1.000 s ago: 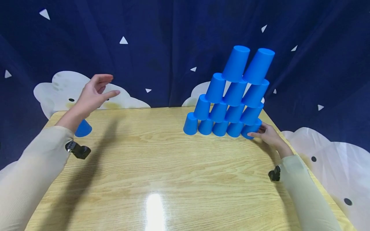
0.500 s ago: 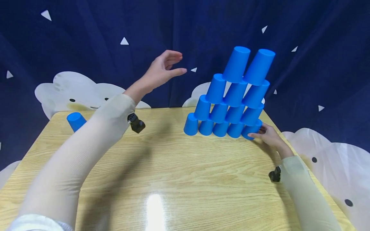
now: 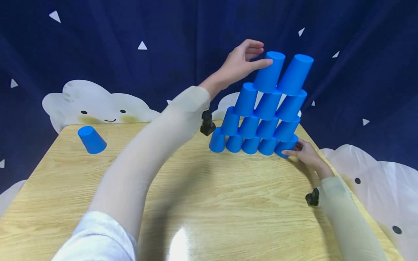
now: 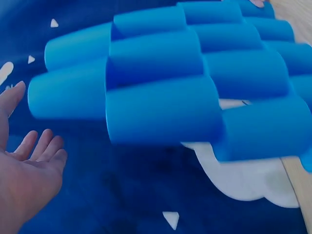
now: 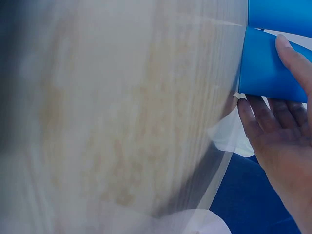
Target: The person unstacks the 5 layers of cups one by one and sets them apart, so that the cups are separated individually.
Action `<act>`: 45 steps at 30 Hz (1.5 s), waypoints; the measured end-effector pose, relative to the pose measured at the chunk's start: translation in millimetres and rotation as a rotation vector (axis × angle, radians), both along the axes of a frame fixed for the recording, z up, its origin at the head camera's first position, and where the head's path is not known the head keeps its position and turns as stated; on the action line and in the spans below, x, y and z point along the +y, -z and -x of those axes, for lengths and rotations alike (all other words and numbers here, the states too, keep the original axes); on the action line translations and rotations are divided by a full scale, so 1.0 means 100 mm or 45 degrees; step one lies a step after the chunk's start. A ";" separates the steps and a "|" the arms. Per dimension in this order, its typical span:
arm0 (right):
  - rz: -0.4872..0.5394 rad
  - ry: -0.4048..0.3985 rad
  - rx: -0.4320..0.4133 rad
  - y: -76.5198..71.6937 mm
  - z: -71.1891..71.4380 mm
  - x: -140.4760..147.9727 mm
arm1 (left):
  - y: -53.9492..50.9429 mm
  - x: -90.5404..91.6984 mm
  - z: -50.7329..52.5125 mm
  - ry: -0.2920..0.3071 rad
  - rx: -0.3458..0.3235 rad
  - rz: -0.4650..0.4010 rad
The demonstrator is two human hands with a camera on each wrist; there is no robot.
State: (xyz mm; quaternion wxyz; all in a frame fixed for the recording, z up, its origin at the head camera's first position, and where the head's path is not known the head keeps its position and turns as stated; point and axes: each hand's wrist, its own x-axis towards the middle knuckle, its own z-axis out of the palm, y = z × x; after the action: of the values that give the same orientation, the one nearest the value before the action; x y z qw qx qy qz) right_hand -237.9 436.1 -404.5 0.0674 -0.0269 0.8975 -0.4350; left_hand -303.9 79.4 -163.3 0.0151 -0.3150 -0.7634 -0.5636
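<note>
At upper centre, we saw the left hand (image 3: 241, 61), half-spread and empty, just beside a tapered blue plastic top-row cup (image 3: 271, 75); at right, the right hand (image 3: 307, 154) gripped a bottom-row cup (image 3: 284, 146).

At the right end of the stack (image 3: 267, 105), in the head view, the bottom cup (image 3: 285, 145) hides some fingers of the right hand (image 3: 306, 153). In the left wrist view, edges crop the left hand (image 4: 31, 180) beside the stack's top and part of its bottom row. Below the stack, the right wrist view shows the bench (image 5: 141, 122) blurred.
</note>
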 end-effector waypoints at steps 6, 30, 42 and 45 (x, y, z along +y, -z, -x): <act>0.020 -0.006 -0.002 -0.02 -0.01 -0.04 | -0.07 0.23 0.00 0.019 0.022 0.016; 0.011 -0.015 -0.016 -0.03 0.02 -0.09 | -0.14 0.13 -0.01 0.016 0.029 0.003; 0.020 -0.013 -0.021 0.00 0.05 -0.07 | -0.17 -0.38 -0.15 0.060 0.091 -0.037; 0.026 -0.013 -0.024 0.01 0.05 -0.07 | -0.15 -0.58 -0.21 0.022 0.119 -0.034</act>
State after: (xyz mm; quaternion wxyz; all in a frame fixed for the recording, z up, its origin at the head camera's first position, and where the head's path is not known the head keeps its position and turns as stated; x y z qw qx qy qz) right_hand -243.2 429.6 -405.1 0.0779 -0.0280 0.8922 -0.4439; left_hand -282.9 21.1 -148.2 0.0502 -0.3473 -0.7516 -0.5585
